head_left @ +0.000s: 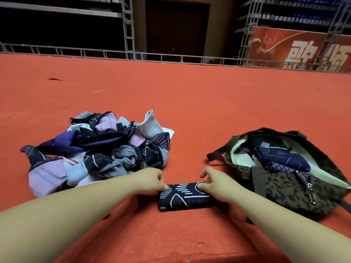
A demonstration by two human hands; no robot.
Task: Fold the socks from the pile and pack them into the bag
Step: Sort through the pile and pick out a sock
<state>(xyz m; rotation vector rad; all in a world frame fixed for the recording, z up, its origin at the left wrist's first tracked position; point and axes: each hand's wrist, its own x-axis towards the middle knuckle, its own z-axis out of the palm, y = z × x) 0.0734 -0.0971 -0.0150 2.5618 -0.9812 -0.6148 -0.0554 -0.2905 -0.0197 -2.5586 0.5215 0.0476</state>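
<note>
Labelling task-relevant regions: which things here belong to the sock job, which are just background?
Job:
folded dark patterned sock, pinched by left hand and right hand
sock pile
leopard-print bag, open, folded socks inside

Background:
red carpet
metal railing
red banner

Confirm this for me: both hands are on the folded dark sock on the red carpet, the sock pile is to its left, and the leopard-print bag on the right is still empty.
Not quite: the bag is not empty. The head view shows folded dark socks already inside its open top. The rest holds: the left hand and right hand both hold the folded dark sock on the red carpet, with the sock pile to its left.
</note>
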